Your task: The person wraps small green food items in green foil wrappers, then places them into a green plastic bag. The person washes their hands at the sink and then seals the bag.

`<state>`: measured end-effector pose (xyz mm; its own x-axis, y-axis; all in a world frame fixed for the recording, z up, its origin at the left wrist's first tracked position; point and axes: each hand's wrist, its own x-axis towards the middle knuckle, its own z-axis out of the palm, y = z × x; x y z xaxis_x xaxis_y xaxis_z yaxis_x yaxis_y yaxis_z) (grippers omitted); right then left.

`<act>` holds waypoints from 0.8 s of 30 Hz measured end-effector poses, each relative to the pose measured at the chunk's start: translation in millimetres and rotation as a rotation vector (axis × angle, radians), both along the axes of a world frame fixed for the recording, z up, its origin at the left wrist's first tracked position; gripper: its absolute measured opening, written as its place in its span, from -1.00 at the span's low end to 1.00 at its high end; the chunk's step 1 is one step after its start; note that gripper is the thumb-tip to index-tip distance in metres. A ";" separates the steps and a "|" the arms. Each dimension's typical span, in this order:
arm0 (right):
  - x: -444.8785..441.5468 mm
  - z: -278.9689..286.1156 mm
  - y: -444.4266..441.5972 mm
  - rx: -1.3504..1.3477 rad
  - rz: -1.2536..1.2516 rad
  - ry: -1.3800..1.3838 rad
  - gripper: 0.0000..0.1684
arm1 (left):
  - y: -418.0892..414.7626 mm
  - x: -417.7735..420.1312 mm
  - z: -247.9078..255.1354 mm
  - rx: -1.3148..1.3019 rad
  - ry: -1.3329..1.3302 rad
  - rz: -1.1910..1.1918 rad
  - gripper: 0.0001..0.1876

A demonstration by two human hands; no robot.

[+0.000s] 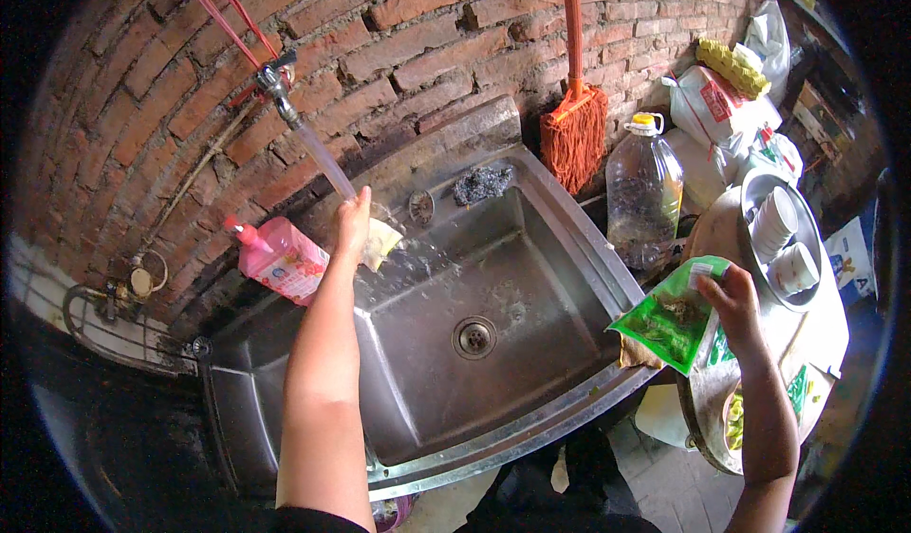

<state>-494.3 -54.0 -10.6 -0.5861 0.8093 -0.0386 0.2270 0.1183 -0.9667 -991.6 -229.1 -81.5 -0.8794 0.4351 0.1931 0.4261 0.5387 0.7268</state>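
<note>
At the lower end of a clear hose (326, 161), my left hand (352, 228) is closed, its fingers mostly hidden from view. Just right of it is a pale yellow-green piece (382, 242), perhaps a sponge; whether I touch it is unclear. Water splashes from there into the stainless steel sink (434, 362). My right hand (733, 305) pinches the upper corner of a flat green plastic packet (665, 319), dark contents showing through its film. The packet hangs over the sink's right rim, in front of a brown cloth or sponge (637, 352).
A pink pump bottle (285, 259) stands left of my forearm. A steel wool scourer (484, 185) lies on the back ledge. To the right are an orange mop (575, 138), a large plastic bottle (644, 191) and a round table (701, 419) bearing a metal basin (811, 284) of cups.
</note>
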 end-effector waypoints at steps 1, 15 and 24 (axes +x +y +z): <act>-0.2 0.4 0.2 0.000 0.009 -0.007 -0.82 | 1.2 -1.6 -1.4 -0.142 -0.002 0.010 -0.37; -15.1 11.4 -8.4 0.024 0.077 0.011 -0.77 | 28.1 18.9 26.4 -0.263 -0.277 -0.572 -0.74; -12.5 3.3 -6.3 -0.007 0.048 0.041 -0.77 | 41.5 28.0 71.9 -0.406 0.271 -0.943 -0.80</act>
<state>-506.8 -60.3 -7.3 -0.6255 0.7800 -0.0189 0.1811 0.1215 -0.9759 -963.6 -187.7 -9.5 -0.1018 0.9946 0.0190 0.9190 0.0867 0.3846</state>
